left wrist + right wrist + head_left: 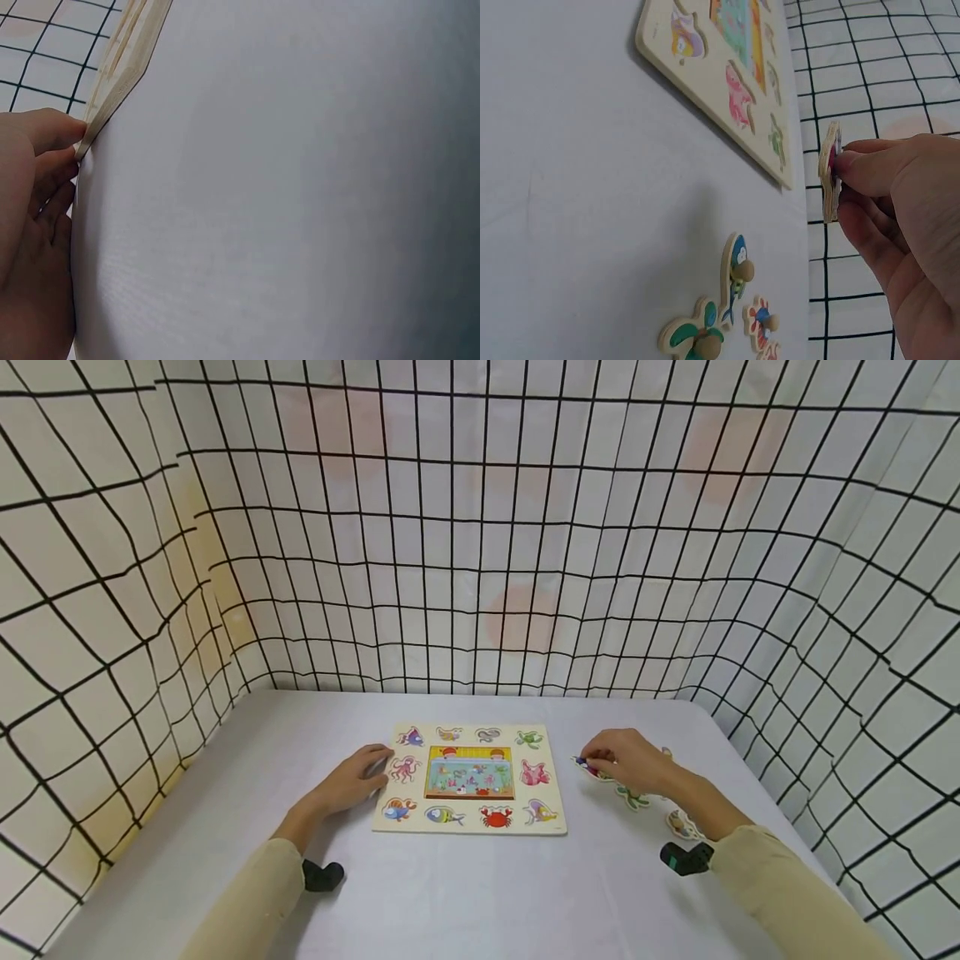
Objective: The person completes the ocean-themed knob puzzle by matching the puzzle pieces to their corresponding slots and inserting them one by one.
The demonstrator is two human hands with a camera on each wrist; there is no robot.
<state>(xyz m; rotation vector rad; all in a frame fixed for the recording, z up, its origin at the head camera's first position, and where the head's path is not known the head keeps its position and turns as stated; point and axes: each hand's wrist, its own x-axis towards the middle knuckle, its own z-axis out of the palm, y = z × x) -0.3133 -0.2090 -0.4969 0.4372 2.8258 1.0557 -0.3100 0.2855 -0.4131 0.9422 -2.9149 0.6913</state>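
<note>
On the white table lies a wooden puzzle board [555, 814] with sea-animal pictures around a central aquarium scene. My left hand [351, 783] rests at the board's left side, its thumb and fingertips touching the edge, as the left wrist view also shows. To the right of the board, my right hand [630, 760] pinches a small wooden puzzle piece [827, 176] between thumb and fingers. In the right wrist view this piece is seen edge-on, above the table, its picture mostly hidden. Below the hand lie a green puzzle piece [676, 335] and a blue fish piece [738, 249], both with round knobs.
A red and blue knobbed piece [756, 324] lies near the fish piece. Another loose piece [681, 824] sits close to the right forearm. Black wrist-worn devices [322, 877] show at both sleeves. Black-lined netting [480, 610] surrounds the table's back and sides.
</note>
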